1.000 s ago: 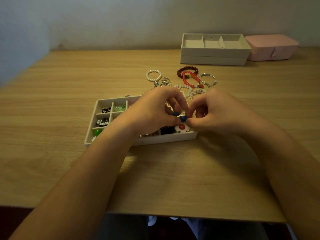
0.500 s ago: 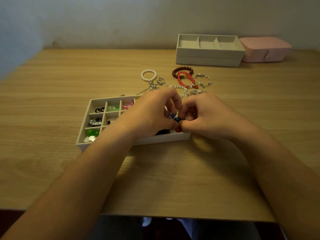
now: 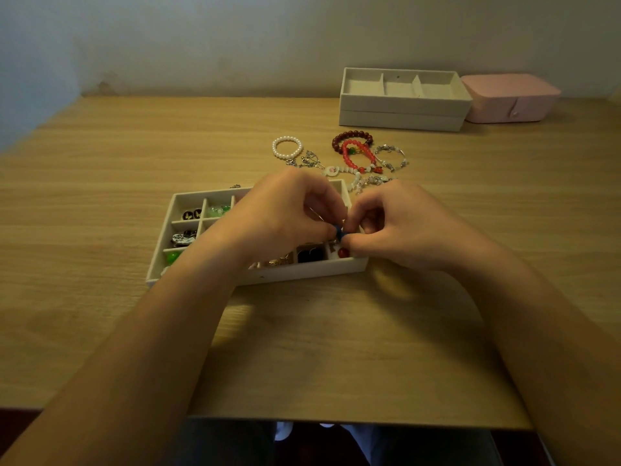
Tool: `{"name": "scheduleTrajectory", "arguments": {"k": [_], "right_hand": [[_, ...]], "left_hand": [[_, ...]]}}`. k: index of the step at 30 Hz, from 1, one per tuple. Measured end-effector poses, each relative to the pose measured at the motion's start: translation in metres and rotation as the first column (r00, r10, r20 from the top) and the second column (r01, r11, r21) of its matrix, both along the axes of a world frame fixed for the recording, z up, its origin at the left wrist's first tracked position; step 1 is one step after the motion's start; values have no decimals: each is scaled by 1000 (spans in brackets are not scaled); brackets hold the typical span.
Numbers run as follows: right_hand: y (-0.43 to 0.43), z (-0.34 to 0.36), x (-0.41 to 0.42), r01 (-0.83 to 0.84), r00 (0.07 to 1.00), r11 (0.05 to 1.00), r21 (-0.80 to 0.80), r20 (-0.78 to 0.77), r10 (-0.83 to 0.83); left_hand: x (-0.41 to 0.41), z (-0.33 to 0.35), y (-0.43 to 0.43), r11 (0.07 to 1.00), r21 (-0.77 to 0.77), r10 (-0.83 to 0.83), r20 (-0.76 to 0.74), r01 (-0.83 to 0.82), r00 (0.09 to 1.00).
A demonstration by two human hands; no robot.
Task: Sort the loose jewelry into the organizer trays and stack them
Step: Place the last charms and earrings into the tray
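Your left grip (image 3: 282, 216) and right grip (image 3: 403, 227) meet fingertip to fingertip, both clenched on one small blue piece (image 3: 340, 233), pinched from either side. It looks hard and rounded, but too little of it shows for you to name it. You hold it low over the near right corner of the organizer tray (image 3: 302, 273), which seems sensible: if it slips, it should drop into a compartment, not roll across the counter (image 3: 100, 169).

Just beneath it a glossy red bead (image 3: 343, 252) sits in the corner cell, beside a cell of black pieces (image 3: 311, 255). The tray is a pale, shallow rectangle with matt walls and thin dividers. Its left cells hold dark round studs (image 3: 191, 214) and translucent green beads (image 3: 218, 210).

Beyond the tray, the loose bracelets lie on the wood-grain surface: a pearl bracelet (image 3: 287, 148), a dark red bracelet (image 3: 352, 137), a bright red bracelet (image 3: 358, 156) and a silver bracelet (image 3: 391, 158).

Near the wall, well apart from all this, the stacked trays (image 3: 403, 109) show three wide compartments on top, probably sized for bracelets. A smooth pink box (image 3: 510, 99) stands just beside them.
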State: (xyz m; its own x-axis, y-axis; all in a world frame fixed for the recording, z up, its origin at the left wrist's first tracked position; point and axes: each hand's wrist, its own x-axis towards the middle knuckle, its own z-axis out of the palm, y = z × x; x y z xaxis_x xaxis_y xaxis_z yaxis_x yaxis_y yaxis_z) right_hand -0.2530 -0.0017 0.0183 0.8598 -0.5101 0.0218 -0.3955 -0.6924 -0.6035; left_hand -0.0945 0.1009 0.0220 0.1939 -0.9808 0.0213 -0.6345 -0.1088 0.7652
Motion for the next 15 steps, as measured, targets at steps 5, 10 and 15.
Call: {"name": "scheduleTrajectory", "arguments": {"k": [5,10,15], "right_hand": [[-1,3,-1,-10,1000,1000,23,-6,10],[-1,1,-1,-25,999,1000,-17,-40,25],[0,1,0,-39,995,993,-112,-95,28]], "left_hand": [[-1,2,0,1000,-8,-15,4,15,1000],[0,3,1,1000,-1,-6,35,6,999],[0,3,2,1000,27,4,62,-5,998]]}}
